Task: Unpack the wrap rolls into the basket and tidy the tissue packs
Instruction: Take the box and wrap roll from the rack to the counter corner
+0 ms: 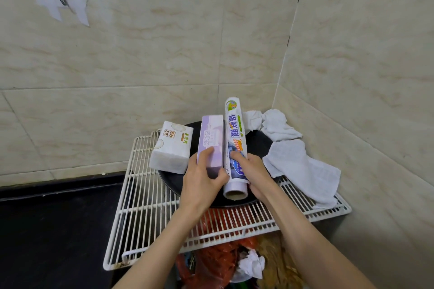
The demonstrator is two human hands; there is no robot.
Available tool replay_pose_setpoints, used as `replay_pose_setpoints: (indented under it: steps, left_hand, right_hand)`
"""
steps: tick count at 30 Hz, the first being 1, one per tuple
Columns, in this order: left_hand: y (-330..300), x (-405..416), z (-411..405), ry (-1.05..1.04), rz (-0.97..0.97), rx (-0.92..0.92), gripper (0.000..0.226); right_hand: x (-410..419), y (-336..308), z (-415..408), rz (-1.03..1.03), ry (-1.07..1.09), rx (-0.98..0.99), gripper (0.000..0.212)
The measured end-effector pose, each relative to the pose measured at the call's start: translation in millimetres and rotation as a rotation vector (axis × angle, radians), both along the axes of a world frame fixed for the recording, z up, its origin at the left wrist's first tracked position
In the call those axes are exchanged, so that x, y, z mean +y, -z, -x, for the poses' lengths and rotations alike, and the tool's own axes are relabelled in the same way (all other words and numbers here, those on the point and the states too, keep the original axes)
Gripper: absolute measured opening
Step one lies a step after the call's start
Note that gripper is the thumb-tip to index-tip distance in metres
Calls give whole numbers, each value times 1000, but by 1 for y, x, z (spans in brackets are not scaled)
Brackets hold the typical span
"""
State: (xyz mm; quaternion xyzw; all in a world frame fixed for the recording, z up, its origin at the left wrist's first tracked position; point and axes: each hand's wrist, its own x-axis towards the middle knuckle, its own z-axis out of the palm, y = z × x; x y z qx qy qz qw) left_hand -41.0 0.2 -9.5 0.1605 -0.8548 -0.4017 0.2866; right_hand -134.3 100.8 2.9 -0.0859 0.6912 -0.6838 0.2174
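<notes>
Lilac box (210,142) gripped in left hand (203,179), right hand (254,172) clasping printed wrap roll (235,145) beside it.

Wrap roll (235,145): white cylinder with a colourful printed label, lying lengthwise in the dark round basket (263,141), open cardboard core facing me. My right hand (254,171) grips its near end. Lilac wrap box (211,142): lies just beside the roll on its left, parallel, clasped by my left hand (203,179). Tissue pack (171,146): white, printed, tilted against the basket's left rim.
</notes>
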Motion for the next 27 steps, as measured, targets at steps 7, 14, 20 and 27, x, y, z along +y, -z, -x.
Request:
replay_pose_setpoints:
  steps: [7, 14, 20, 27]
  left_hand:
    - [-43, 19, -36, -5, -210, 216, 48]
    - [-57, -3, -112, -102, -504, 227, 55]
    - [-40, -43, -218, -196, -721, 164, 49]
    - [-16, -111, -393, -417, -831, 238, 57]
  right_hand:
    - [17, -37, -35, 271, -83, 214, 28]
    - [2, -48, -104, 230, -332, 382, 33]
    - [-50, -39, -189, 145, -535, 413, 35]
    - [-149, -22, -337, 172, -798, 303, 27]
